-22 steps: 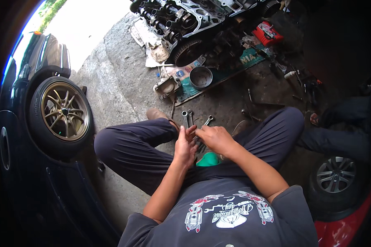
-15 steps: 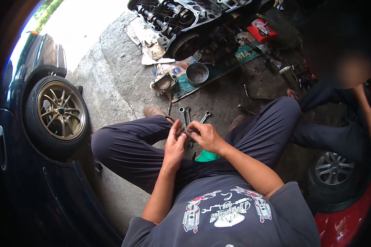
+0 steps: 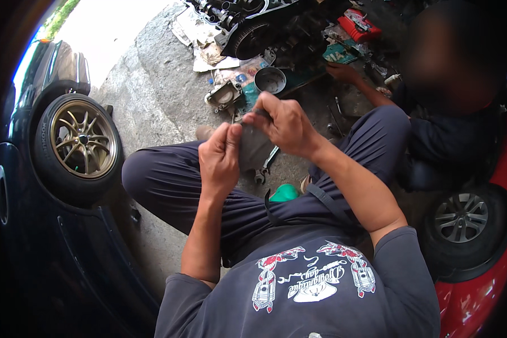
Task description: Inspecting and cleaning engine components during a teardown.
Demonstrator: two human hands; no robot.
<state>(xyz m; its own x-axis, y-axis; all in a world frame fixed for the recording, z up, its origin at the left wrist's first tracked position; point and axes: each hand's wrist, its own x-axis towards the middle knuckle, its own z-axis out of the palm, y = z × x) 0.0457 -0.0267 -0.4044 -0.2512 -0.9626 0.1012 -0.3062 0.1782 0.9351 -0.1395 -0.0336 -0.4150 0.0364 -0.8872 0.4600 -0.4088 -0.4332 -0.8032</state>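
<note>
Both hands are raised above the lap, holding a flat grey abrasive-looking sheet (image 3: 253, 147) between them. The left hand (image 3: 219, 158) pinches its left edge in a closed grip; the right hand (image 3: 284, 124) closes its grip over the top edge. A steel spanner (image 3: 266, 165) lies on the concrete floor (image 3: 152, 101) just below.

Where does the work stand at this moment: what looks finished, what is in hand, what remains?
Looks done: the engine lies partly stripped, with parts scattered beside it. In hand: left hand and right hand grip a grey piece. Left: wrenches and a metal bowl lie unused on the concrete.
</note>
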